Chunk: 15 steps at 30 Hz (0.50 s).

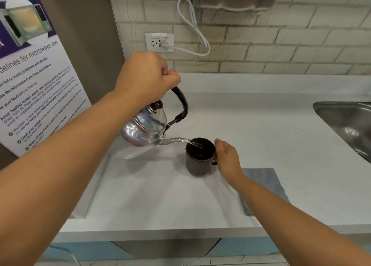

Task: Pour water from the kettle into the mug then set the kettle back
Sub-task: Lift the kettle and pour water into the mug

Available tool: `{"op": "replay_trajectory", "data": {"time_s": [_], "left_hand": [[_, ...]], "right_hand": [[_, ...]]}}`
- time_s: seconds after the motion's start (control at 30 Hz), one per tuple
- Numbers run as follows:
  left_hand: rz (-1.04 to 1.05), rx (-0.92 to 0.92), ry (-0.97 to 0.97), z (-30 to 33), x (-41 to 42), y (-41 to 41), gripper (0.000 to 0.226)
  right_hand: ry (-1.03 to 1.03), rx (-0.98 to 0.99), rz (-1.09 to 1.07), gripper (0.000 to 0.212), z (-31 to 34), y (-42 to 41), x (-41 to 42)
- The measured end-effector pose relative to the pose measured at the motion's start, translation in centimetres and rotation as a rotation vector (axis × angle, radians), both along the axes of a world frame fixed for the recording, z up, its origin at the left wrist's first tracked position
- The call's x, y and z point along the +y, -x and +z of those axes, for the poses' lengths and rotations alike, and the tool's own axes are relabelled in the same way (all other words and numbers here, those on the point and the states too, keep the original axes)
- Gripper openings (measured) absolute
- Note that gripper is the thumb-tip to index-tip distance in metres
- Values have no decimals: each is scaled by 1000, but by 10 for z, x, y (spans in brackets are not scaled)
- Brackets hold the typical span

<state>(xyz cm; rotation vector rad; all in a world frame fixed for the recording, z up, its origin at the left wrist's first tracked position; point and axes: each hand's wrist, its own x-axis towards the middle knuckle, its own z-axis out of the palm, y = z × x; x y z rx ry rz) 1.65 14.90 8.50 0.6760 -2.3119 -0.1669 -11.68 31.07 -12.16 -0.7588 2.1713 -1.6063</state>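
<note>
A shiny metal kettle [143, 132] with a black handle hangs tilted above the white counter [261, 129], its spout pointing right. My left hand [146, 75] is closed around the top of that handle. Water runs from the spout into a dark brown mug [197, 161] standing on the counter. My right hand [226, 157] grips the mug's handle on its right side.
A folded grey-blue cloth [267, 187] lies right of the mug, under my right forearm. A steel sink [349, 123] is set in at the far right. On the brick wall are an outlet [159, 42] with a white cord; a microwave poster [34, 71] stands left.
</note>
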Motion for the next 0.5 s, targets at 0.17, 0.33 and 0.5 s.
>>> {"op": "replay_trajectory", "data": {"time_s": [0.17,0.33,0.5], "left_hand": [[-4,4,-2,1,-1,-1,34],[-13,17,-7,0,0,-1,35],[-39,49,-39,-4,-5,-1,36]], "right_hand": [[6,-9,-3,38,0,0,0],[4,-12,-6,39,1,-1,1],[5,-20,-8,40,1,-1,1]]}}
